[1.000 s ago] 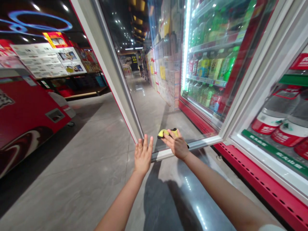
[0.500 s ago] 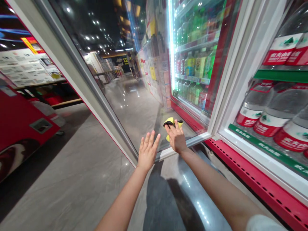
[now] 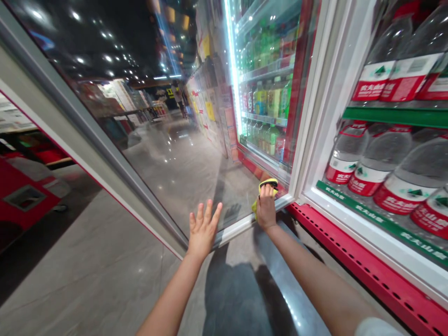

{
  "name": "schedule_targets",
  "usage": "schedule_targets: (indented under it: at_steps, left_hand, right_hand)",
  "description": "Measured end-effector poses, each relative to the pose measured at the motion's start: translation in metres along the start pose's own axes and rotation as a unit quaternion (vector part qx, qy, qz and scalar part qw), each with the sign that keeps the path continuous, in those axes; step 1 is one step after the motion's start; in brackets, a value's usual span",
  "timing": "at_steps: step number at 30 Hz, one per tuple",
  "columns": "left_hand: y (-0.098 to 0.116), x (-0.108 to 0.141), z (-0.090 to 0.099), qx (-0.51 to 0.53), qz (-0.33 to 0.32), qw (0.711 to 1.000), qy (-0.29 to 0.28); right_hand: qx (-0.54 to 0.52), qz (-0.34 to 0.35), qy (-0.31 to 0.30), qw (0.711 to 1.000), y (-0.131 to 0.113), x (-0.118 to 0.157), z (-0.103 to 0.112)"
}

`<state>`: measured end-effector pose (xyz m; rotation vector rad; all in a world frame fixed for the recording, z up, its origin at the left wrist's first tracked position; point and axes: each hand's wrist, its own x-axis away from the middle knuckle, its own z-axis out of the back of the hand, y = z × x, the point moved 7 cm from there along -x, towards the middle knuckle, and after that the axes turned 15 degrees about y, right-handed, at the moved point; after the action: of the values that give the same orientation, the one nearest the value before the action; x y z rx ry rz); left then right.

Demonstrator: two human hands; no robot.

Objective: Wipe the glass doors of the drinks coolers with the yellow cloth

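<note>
A glass door (image 3: 168, 163) with a grey-white frame stands swung out from a fridge. Near its lower edge, my left hand (image 3: 203, 232) is spread with its fingers apart, holding nothing, at the glass. My right hand (image 3: 266, 209) has its fingers pressed together over a yellow cloth (image 3: 269, 182) with a dark edge, at the lower right corner of the glass. Part of the cloth is hidden behind the fingers and palm.
On the right, fridge shelves hold several large water bottles (image 3: 402, 179) behind a green strip (image 3: 381, 221). A red perforated base (image 3: 350, 254) runs below. At the far left is a red object (image 3: 21, 200) on the grey floor (image 3: 87, 270).
My right hand has moved right with the cloth, toward the door's lower right corner. My left hand has shifted slightly left and down. The camera view has turned a little to the right.
</note>
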<state>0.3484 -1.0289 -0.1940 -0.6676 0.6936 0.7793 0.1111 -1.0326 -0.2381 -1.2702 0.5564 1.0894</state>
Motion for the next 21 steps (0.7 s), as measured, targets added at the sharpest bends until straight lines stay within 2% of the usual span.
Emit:
schedule_targets:
  at_steps: [2, 5, 8, 11, 15, 18, 21]
  left_hand:
    - [0.000, 0.000, 0.001, 0.004, 0.006, 1.000, 0.010]
    - [0.001, 0.001, 0.004, 0.001, 0.000, 1.000, 0.031]
    - [0.003, -0.003, 0.011, -0.003, -0.011, 0.999, 0.049]
    - [0.013, -0.021, 0.015, 0.005, -0.043, 0.998, 0.047]
    - [0.039, -0.055, 0.016, 0.035, -0.109, 0.993, 0.019]
    - [0.053, -0.069, 0.013, 0.041, -0.104, 0.994, -0.003]
    - [0.062, -0.070, 0.008, 0.047, -0.078, 0.996, -0.014]
  right_hand:
    - [-0.042, 0.034, -0.003, 0.999, -0.006, 0.007, -0.005]
    - [-0.066, 0.068, -0.017, 0.995, -0.014, -0.011, -0.009]
    - [-0.050, -0.002, 0.024, 0.998, 0.003, -0.037, -0.003]
    - [-0.043, -0.064, 0.061, 0.995, 0.019, -0.034, 0.000]
    - [-0.043, -0.034, 0.020, 0.998, 0.019, -0.025, -0.008]
    - [-0.034, -0.045, 0.025, 0.998, 0.033, -0.037, -0.008]
    - [-0.024, -0.118, 0.086, 0.989, 0.058, -0.031, -0.002]
